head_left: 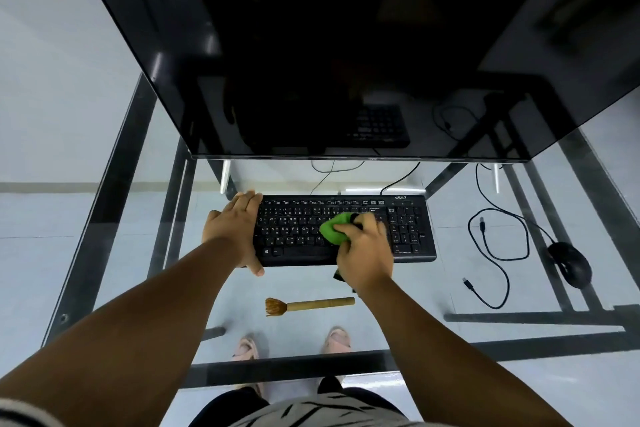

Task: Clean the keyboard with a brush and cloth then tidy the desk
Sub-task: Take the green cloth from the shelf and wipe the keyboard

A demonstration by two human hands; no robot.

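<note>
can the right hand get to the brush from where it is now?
Probably yes. The brush lies alone on the glass desk, just nearer the person than the keyboard, nothing between. But the right hand holds the green cloth, so it must drop that first.

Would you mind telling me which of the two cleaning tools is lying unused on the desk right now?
The brush, lying on the glass desk in front of the keyboard, untouched by either hand. The green cloth is gripped in the right hand on the keys.
</note>
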